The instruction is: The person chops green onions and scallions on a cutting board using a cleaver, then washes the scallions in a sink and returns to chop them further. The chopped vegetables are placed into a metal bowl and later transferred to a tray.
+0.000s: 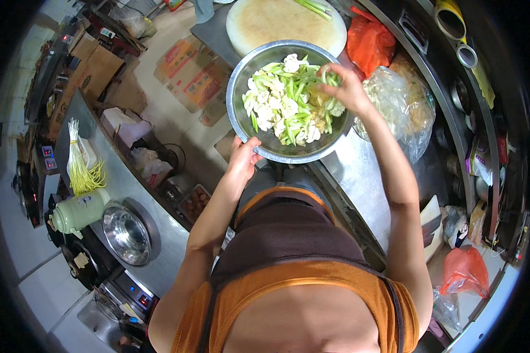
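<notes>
A wide stainless steel bowl (232, 101) holds cut cauliflower (287, 99) with white florets and pale green stems. My left hand (244, 159) grips the near-left part of the rim, with the thumb on top. Over the right side of the bowl, my right hand (346, 88) has its fingers curled around some cauliflower pieces. A yellowish patch shows below those fingers; what it is I cannot tell. Just beyond the bowl lies a round cutting board (265, 22), bearing a few green stalks (314, 8) at its far edge.
Right of the bowl sit a red plastic bag (369, 42) and clear bags of food (391, 99) on the steel counter (357, 176). The left counter (168, 234) carries yellow chives (81, 167), a green thermos (81, 211) and a steel basin (126, 234). Flattened cardboard (194, 75) covers floor.
</notes>
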Demonstrator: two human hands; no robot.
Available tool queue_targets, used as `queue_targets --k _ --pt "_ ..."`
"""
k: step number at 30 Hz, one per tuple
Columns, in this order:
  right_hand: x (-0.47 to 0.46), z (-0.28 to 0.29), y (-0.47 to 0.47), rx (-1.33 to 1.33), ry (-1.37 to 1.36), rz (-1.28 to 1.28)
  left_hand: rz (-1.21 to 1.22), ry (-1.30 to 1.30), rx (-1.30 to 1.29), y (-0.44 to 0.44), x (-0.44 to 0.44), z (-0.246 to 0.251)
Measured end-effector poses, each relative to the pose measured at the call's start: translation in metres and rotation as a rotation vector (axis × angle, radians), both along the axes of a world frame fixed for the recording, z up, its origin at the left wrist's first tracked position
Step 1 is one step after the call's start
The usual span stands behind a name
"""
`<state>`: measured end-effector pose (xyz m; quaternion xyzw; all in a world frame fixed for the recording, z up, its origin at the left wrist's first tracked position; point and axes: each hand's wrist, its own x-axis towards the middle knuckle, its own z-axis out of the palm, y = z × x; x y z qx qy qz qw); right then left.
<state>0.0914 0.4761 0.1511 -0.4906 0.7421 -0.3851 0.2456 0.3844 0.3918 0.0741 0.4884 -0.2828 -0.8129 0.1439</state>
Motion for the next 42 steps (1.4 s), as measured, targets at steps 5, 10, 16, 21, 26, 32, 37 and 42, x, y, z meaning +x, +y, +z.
queue_targets --k 5,10,16,21,26,32,37,42 --pt "0.009 0.045 -0.020 -0.009 -0.176 0.012 0.048 0.036 -0.013 0.007 0.009 0.001" --pt "0.019 0.024 0.002 0.057 0.236 0.283 0.115 0.043 -0.015 0.021 0.012 0.001" --pt "0.047 -0.010 0.021 0.276 0.621 0.492 0.241 0.074 -0.060 0.046 0.010 0.004" --pt "-0.001 -0.004 0.025 -0.232 0.182 0.439 0.525 0.129 -0.048 0.079 -0.010 -0.043" --pt "-0.082 -0.073 0.037 -0.184 -0.182 0.226 0.893 0.030 -0.074 0.142 -0.019 -0.061" --pt "-0.142 -0.117 0.014 0.107 -0.586 0.537 1.584 -0.137 -0.084 0.194 -0.065 -0.035" --pt "-0.093 -0.157 -0.026 0.045 -0.347 0.788 1.955 0.054 -0.017 0.170 -0.003 -0.163" --pt "-0.113 -0.208 -0.051 0.219 -0.537 0.643 2.032 0.159 -0.130 0.135 0.011 -0.253"
